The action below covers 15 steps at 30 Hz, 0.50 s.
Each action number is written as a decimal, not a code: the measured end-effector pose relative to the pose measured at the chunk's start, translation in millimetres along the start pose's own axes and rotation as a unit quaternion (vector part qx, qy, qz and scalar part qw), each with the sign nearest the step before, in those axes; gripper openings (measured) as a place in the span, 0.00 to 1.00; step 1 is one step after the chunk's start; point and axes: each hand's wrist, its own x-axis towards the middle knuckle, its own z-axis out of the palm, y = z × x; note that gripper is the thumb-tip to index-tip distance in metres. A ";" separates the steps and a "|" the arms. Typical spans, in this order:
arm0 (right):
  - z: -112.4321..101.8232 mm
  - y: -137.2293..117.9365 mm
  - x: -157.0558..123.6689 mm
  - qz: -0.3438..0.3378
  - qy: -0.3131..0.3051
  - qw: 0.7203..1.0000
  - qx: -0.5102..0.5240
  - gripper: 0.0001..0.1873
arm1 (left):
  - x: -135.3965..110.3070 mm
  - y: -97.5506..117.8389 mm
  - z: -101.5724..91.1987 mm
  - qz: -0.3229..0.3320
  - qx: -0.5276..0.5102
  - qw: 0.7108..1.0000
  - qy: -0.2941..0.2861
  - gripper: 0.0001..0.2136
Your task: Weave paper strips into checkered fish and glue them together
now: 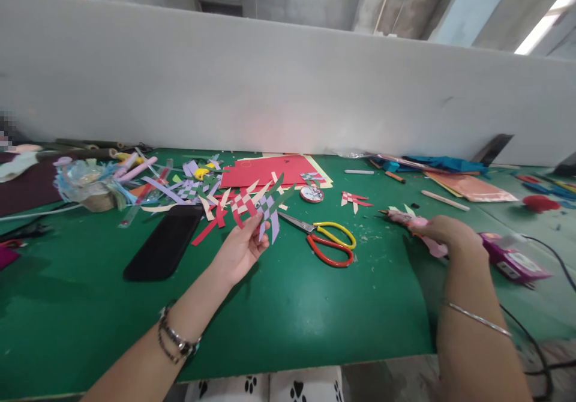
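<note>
My left hand (245, 245) pinches a woven paper fish (269, 207) of purple and green strips between thumb and fingers. A red and cream woven paper fish (243, 204) shows right beside it; whether it is held too, I cannot tell. On the right, my right hand (450, 234) is closed round a pink hot glue gun (423, 225), whose dark tip points left. Scissors (310, 228) with one yellow and one red handle lie between my hands. Beyond them are a smaller red and cream woven fish (353, 199) and a small round tin (312, 194).
A black phone (164, 243) lies left of my left hand, near piled paper strips (189, 189). Red paper sheets (274, 171) lie at the back. A purple box-like device (513, 258) and cords (535, 342) are right of my right hand. A white partition (288, 90) stands behind.
</note>
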 end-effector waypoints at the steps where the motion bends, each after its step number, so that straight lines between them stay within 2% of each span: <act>1: -5.2 -7.4 0.6 0.019 -0.019 0.999 -0.025 0.14 | 0.1 -0.1 0.0 0.000 0.000 1.000 -0.002 0.09; 3: -12.5 -28.0 5.0 0.013 -0.046 0.997 -0.056 0.12 | 0.3 -0.1 0.0 0.000 -0.001 1.000 -0.007 0.09; 5: -13.0 -54.3 12.4 -0.029 -0.076 0.995 -0.062 0.10 | 0.5 0.0 -0.1 0.000 0.001 1.000 -0.010 0.09; 9: 3.0 -103.8 26.9 -0.070 -0.148 0.983 -0.084 0.13 | 1.6 0.2 -1.2 0.002 0.004 1.000 -0.004 0.08; 12: 15.9 -123.0 32.6 -0.057 -0.181 0.977 -0.103 0.14 | 2.4 -0.3 -1.5 0.002 0.003 1.000 -0.001 0.08; 15: 22.9 -127.2 35.8 -0.048 -0.175 0.978 -0.108 0.15 | 1.5 -0.8 -0.2 -0.002 0.008 1.000 0.001 0.08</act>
